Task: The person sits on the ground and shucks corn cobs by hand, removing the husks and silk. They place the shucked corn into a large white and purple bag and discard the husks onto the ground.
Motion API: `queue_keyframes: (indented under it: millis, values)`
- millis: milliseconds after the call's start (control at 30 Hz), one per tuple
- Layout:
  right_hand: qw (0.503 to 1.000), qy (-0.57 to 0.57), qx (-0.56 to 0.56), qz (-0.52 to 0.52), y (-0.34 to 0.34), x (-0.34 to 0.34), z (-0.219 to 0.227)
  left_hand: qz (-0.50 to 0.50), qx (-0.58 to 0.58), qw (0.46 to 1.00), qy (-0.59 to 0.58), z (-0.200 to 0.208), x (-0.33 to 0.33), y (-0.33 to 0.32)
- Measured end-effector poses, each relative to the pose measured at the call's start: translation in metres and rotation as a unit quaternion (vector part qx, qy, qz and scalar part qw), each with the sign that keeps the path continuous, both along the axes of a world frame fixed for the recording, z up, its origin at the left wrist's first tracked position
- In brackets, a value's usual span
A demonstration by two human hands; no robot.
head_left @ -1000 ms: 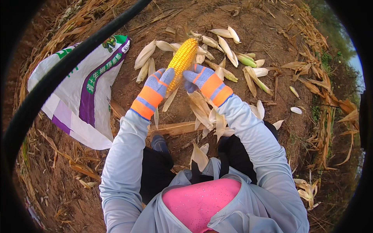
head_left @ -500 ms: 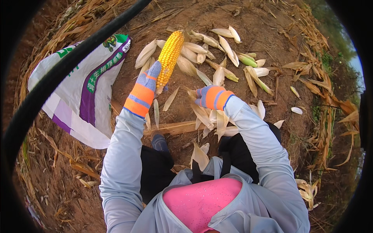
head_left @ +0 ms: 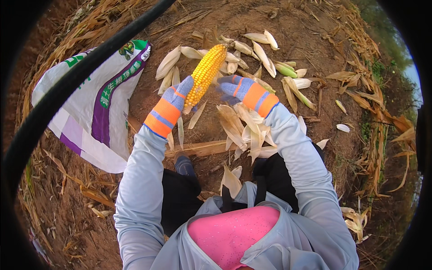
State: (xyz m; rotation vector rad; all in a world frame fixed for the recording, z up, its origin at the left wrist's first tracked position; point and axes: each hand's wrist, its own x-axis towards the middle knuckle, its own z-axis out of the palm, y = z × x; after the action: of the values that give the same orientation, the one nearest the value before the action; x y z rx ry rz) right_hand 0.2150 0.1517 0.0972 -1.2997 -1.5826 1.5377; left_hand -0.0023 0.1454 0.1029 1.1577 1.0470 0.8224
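Observation:
A bare yellow ear of corn (head_left: pixel 207 72) slants up and to the right, its lower end in the grip of my left hand (head_left: pixel 173 99). That hand wears a grey and orange glove, thumb along the cob and the other fingers mostly hidden beneath it. Close on the cob's right side is my right hand (head_left: pixel 247 92), gloved alike. Motion smears its fingertips, so I cannot tell whether they touch the kernels or hold anything. Under the right wrist lie loose dry husks (head_left: pixel 252 130). More pale husks (head_left: pixel 168 63) lie on the soil behind the cob.
A white, purple and green sack (head_left: pixel 112 99) lies on the left, crossed by a dark strap or cable (head_left: pixel 76 81) near the camera. Green-tinged husks (head_left: pixel 299 92) are scattered to the right. A flat dry stalk (head_left: pixel 202 148) lies in front of my shoe (head_left: pixel 184 165). Dry stalks (head_left: pixel 369 153) line the right.
My right hand has moved up and left, from the husks to beside the cob. The ear of corn has shifted right and slightly down, and leans more to the right in my left hand.

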Motion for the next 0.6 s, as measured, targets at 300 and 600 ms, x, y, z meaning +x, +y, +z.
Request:
queue_keyframes:
  millis: [300,600]
  values:
    - [0.948,0.223,-0.203,-0.104,0.007,-0.013,-0.022,-0.067,-0.037,0.997,0.023,-0.01,0.015,-0.001]
    - [0.861,0.4,-0.228,-0.216,0.015,-0.011,-0.007,-0.052,0.001,0.985,-0.164,-0.024,0.031,-0.003]
